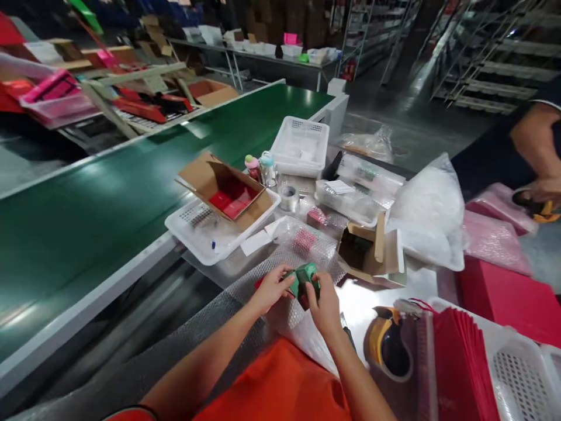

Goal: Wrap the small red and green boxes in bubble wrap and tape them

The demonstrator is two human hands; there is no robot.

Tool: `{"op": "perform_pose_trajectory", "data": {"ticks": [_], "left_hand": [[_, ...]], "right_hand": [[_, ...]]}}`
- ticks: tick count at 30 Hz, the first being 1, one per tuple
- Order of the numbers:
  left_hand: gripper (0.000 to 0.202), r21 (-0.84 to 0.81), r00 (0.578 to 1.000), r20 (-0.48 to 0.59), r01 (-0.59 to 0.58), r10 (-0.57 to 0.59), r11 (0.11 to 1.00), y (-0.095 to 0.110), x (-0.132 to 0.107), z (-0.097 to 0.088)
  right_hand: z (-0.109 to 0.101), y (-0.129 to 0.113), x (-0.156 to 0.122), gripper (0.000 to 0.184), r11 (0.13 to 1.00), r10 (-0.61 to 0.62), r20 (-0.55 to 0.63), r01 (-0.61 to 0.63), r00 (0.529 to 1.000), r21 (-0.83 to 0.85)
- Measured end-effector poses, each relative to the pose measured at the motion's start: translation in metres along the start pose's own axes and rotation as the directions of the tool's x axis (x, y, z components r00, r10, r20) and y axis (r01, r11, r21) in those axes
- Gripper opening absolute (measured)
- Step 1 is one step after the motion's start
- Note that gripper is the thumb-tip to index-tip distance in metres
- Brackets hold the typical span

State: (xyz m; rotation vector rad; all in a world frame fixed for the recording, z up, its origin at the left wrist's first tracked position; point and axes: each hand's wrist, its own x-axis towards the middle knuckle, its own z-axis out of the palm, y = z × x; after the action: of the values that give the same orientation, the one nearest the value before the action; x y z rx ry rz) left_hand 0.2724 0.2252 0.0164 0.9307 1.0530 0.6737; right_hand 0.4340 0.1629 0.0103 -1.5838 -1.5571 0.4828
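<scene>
Both my hands hold a small green box [305, 272] above the bubble wrap. The fingers of my left hand [272, 290] pinch its left side, and my right hand [325, 304] grips the right side. A dark face of the box shows between them; its print is too small to read. Under and behind the hands spreads a sheet of bubble wrap [249, 295]. Just beyond lies a bubble-wrapped pink item [305, 238]. An opened cardboard box [372, 260] stands to the right of my hands.
Left runs a green conveyor belt [109, 181]. A white basket [201, 254] holds an open brown carton [199, 175]. A roll of clear tape [288, 197] and another white basket [322, 143] stand behind. Right are a tape dispenser [377, 345], red envelopes [460, 362] and another person's hand [546, 190].
</scene>
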Motion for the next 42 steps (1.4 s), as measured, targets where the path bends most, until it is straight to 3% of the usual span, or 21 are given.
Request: {"op": "perform_pose_trajectory", "data": {"ticks": [4, 11, 14, 17, 23, 27, 29, 32, 34, 37, 42], "left_hand": [[0.059, -0.043, 0.998, -0.063, 0.005, -0.008, 0.999, -0.008, -0.016, -0.028], [0.044, -0.025, 0.990, -0.136, -0.032, 0.028, 0.999, -0.030, -0.029, -0.066], [0.042, -0.052, 0.986, -0.164, -0.022, 0.013, 0.998, -0.045, -0.028, -0.076], [0.039, -0.100, 0.980, -0.193, 0.021, -0.040, 0.995, -0.061, -0.026, -0.080], [0.023, -0.080, 0.962, -0.273, -0.015, -0.008, 0.997, -0.075, -0.020, -0.084], [0.041, -0.215, 0.969, -0.198, 0.103, -0.147, 0.971, -0.078, -0.015, -0.105], [0.044, -0.127, 0.950, -0.278, 0.114, -0.146, 0.985, -0.087, -0.012, -0.119], [0.055, 0.157, 0.915, -0.403, 0.030, 0.036, 0.987, -0.110, -0.007, -0.130], [0.078, 0.301, 0.924, -0.346, -0.056, 0.163, 0.952, -0.126, -0.003, -0.127], [0.098, 0.442, 0.948, -0.225, -0.108, 0.227, 0.891, -0.139, 0.003, -0.114], [0.080, 0.517, 0.952, -0.215, -0.079, 0.218, 0.852, -0.141, 0.010, -0.103]], "right_hand": [[0.026, -0.013, -0.009, 0.018, 0.987, -0.124, 0.055, 0.129, 0.991, -0.095], [0.061, -0.027, -0.019, 0.015, 0.973, -0.099, 0.171, 0.131, 0.980, -0.188], [0.074, -0.031, -0.023, 0.014, 0.964, -0.095, 0.271, 0.157, 0.958, -0.216], [0.085, -0.033, -0.027, 0.026, 0.954, -0.074, 0.345, 0.168, 0.936, -0.249], [0.106, -0.029, -0.024, 0.033, 0.899, -0.042, 0.350, 0.188, 0.936, -0.396], [0.113, -0.019, -0.005, 0.033, 0.895, -0.030, 0.415, 0.209, 0.909, -0.394], [0.118, -0.013, 0.005, 0.034, 0.890, 0.002, 0.404, 0.183, 0.915, -0.418], [0.133, -0.006, 0.011, 0.037, 0.864, 0.052, 0.372, 0.145, 0.927, -0.482], [0.147, -0.001, 0.009, 0.039, 0.841, 0.075, 0.367, 0.139, 0.927, -0.523], [0.164, 0.008, -0.001, 0.043, 0.806, 0.065, 0.332, 0.147, 0.941, -0.573], [0.168, 0.023, -0.011, 0.047, 0.820, -0.054, 0.314, 0.221, 0.948, -0.528]]}}
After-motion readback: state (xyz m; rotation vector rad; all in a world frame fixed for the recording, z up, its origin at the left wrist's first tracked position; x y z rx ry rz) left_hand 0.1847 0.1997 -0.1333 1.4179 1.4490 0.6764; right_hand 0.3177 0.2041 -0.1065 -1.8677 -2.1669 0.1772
